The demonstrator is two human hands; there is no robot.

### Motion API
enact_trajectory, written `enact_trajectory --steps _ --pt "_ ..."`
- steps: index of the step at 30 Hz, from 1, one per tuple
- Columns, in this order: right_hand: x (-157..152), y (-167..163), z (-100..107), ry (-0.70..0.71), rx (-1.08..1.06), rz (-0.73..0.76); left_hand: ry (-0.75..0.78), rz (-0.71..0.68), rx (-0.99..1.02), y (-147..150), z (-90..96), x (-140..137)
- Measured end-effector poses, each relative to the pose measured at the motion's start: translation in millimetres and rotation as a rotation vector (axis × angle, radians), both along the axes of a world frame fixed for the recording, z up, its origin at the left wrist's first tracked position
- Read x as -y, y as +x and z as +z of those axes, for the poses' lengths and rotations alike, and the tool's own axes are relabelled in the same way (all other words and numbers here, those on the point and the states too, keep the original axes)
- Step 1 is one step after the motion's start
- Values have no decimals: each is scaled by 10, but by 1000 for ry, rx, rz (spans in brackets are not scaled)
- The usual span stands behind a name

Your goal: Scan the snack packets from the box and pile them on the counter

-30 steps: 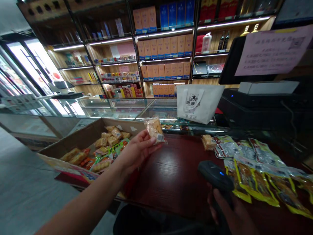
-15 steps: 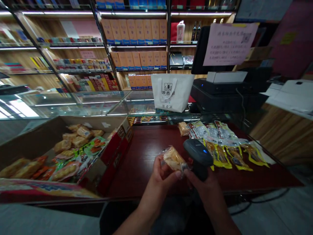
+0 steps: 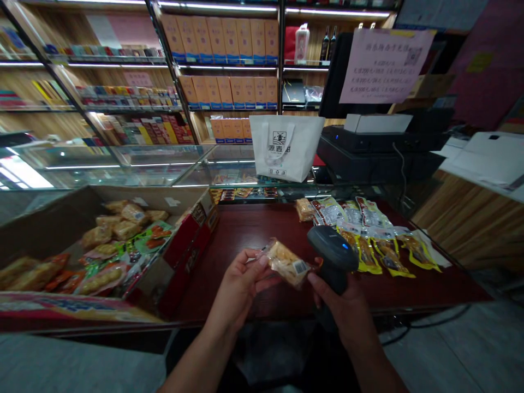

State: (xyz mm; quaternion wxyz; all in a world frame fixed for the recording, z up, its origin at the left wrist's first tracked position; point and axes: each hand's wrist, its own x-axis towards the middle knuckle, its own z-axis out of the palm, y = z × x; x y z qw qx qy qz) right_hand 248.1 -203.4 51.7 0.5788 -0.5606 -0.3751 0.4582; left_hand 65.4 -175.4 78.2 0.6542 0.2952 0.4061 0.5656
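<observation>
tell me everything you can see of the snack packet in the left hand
The snack packet has a clear, shiny wrapper that looks like plastic, slightly crinkled, around pale tan food. A white barcode label shows near its right end, facing the camera. The left hand pinches its left end between thumb and fingers, holding it tilted, right end lower, above the dark red desk. That right end is beside the right hand's thumb; whether they touch is unclear.
</observation>
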Motion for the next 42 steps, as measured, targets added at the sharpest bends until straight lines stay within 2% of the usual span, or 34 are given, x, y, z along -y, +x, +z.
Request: enact_trajectory --steps 4,6,10,14,19,24,33,42 --pt "26 40 -38 69 9 56 32 145 50 -87 -89 -152" --pt "73 47 -17 97 20 139 80 218 51 -129 -115 -232" --pt "180 13 42 61 129 320 171 304 22 -176 -95 -337" --pt "218 -34 69 45 265 289 223 335 -36 -181 -41 -370" --pt "203 -25 101 50 328 286 256 349 -100 -181 -33 -380" --pt "196 -15 123 56 328 317 272 383 -138 -178 -46 -406" --pt "156 35 93 80 287 332 255 352 -150 -122 -58 -467" --pt "63 144 40 13 245 272 235 302 -189 -34 -156 -739"
